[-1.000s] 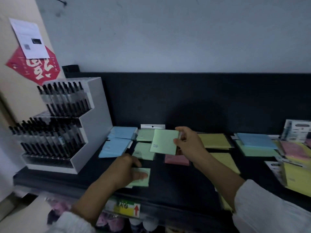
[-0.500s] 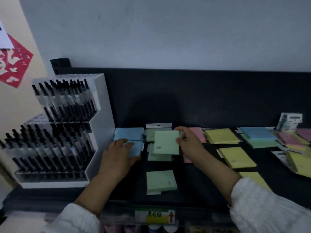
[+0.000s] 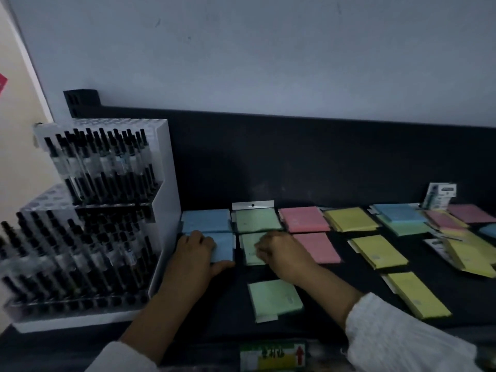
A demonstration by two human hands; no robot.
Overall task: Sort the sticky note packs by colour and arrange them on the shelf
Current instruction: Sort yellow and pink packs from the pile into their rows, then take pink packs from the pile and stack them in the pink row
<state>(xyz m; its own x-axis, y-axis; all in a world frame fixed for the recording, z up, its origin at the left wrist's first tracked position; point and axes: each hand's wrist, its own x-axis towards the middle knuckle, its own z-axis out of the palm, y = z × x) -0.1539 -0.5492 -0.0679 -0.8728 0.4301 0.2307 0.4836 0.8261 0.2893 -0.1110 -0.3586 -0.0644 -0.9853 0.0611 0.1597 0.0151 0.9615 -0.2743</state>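
Fingers of the left hand are bent over the far edge of the front blue pack, with the thumb along its near edge, so the hand brackets that pack low and left of centre. Fingers of the right hand are curled down onto the middle green pack just beside it. Blur hides whether they pinch it or merely press, so I cannot tell.

Trouble would likely start there. The packs look thin and slick, and a push from either hand could skew one across the narrow gap into its neighbour. It could also ride up over the rear blue pack or the rear green pack (whose hang tab juts out behind it). The front green pack lies askew near the lip of the shelf at lower centre, where a dragging sleeve could sweep it off.

Further out, two pink packs and three yellow packs run in columns to the right. At the far right of the frame a mixed heap of blue, green, pink and yellow lies unsorted. A white pen display crowds the blue column at the left, leaving no room to shift that way.
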